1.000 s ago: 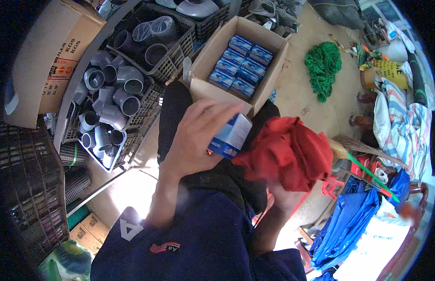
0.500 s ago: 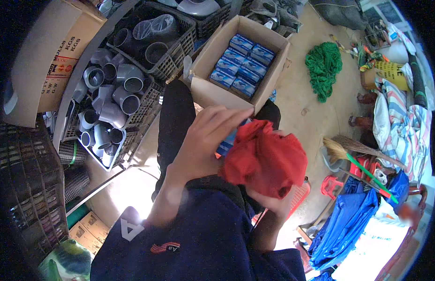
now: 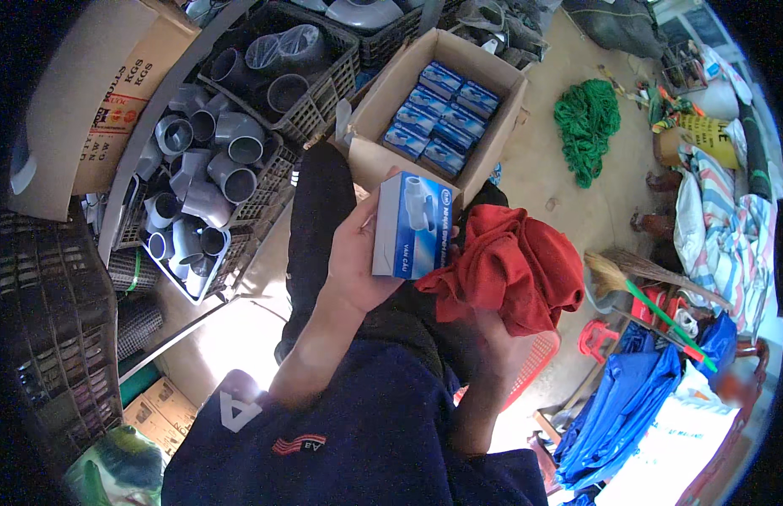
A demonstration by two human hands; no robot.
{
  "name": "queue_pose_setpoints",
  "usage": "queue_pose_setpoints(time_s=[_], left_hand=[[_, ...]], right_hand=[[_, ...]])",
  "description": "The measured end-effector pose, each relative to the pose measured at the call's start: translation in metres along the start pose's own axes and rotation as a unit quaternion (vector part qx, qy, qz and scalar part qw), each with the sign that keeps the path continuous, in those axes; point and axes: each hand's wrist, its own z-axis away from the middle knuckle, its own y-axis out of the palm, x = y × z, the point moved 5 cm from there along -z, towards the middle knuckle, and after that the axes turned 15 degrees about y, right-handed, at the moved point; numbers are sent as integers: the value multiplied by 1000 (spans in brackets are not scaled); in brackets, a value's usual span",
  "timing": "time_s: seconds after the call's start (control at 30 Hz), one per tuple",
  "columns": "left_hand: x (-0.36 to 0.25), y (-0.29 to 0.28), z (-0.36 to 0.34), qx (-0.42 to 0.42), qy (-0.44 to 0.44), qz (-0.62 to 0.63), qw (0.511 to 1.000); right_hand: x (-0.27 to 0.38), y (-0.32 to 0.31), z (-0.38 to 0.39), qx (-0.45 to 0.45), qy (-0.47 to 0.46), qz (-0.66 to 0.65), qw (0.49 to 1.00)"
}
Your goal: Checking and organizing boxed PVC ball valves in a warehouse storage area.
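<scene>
Blue-and-white box [image 3: 414, 226] is near the middle of the view, in the left hand [image 3: 358, 263], whose fingers are grasping it from its eight o'clock side; that grip seems chosen because it leaves the pictured face uncovered and turned up to the wearer. At the box's four o'clock, the right hand [image 3: 498, 341] has its fingers grasping a red cloth [image 3: 520, 270], though folds hide most of them; the cloth is bunched, probably so one hand can manage it. Below are dark-trousered legs [image 3: 317, 194]. Beyond, toward twelve o'clock, an open carton [image 3: 495, 139] holds similar boxes [image 3: 463, 120] in rows, likely to save room. At ten o'clock, grey pipe fittings [image 3: 208, 198] fill slatted crates [image 3: 334, 91], presumably to keep loose pieces together. Farther off, at two o'clock, green netting [image 3: 586, 132] lies heaped on the floor [image 3: 539, 164].
</scene>
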Motion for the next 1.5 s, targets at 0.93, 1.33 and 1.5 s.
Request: queue_pose_setpoints(time_s=[0.93,1.33,1.5], left_hand=[[-19,8,5,105,97,-343,928],[-24,22,10,229,117,-476,841],[-15,-8,-2,-1,80,-272,959]], right_hand=[[0,10,-1,74,-88,205,972],[0,10,-3,60,-87,259,960],[11,19,-3,179,-144,192,954]])
